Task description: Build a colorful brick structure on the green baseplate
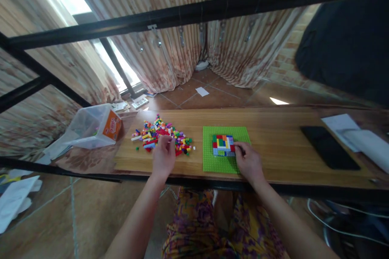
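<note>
On the green studded baseplate [209, 164] sits a small block of multicoloured toy bricks [223, 145], with red, yellow, white, blue and green pieces. My right hand [249, 162] is at its right side, thumb and finger pinched on a red brick [232, 148] against the block's edge. To the left lies a loose heap of small coloured bricks [150, 134]. My left hand [164, 156] is over the near side of this heap, its fingers curled closed. Whatever those fingers hold, if anything, is hidden.
A clear plastic box [91, 123] with an orange label lies tipped at the wooden board's left end. To the right are a black phone or tablet [330, 147] and white papers [343, 125]. A dark metal bar [194, 12] crosses above the far side.
</note>
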{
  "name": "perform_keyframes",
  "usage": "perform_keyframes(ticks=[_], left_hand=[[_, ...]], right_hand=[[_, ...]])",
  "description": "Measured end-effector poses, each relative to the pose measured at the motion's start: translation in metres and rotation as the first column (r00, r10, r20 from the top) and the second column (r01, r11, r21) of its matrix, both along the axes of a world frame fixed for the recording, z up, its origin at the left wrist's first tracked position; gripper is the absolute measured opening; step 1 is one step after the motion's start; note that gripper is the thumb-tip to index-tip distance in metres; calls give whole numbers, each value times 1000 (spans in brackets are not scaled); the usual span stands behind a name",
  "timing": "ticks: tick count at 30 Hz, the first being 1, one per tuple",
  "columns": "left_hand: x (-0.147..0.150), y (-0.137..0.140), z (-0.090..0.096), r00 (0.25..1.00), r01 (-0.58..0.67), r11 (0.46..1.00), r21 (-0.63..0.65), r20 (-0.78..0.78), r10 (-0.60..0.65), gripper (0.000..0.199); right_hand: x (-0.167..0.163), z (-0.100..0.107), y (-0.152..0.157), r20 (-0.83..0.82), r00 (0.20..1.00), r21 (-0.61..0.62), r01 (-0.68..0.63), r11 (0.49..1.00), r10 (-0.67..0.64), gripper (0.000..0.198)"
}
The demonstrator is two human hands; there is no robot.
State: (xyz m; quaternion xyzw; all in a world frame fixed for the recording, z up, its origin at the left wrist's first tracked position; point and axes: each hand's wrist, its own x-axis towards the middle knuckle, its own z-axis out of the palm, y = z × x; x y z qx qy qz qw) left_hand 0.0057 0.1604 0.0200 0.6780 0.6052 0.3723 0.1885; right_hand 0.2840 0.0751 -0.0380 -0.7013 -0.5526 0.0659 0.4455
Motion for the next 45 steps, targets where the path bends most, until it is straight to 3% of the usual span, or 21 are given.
perform_keyframes(ticks=[3,5,13,27,38,45], left_hand=[[40,-31,-5,945,280,960,-31,183,-270,10],[63,-44,-9,907,374,927,-9,213,-364,5],[116,-44,-20,822,570,812,125,-87,-563,20],[130,-46,-37,825,556,806,205,-258,-503,13],[130,-49,-40,856,502,836,222,-265,-444,11],[131,-50,-43,861,494,844,210,-253,-441,10]], right_hand=[[0,0,1,-12,1000,-2,-6,1000,6,26],[0,0,1,-14,1000,-2,-12,1000,12,26],[-2,2,2,-62,998,21,-13,1000,14,23],[-2,4,3,-75,997,33,-28,999,30,23],[-1,2,2,-69,997,22,-29,999,30,25],[-1,6,1,-146,989,-30,-43,999,38,32]])
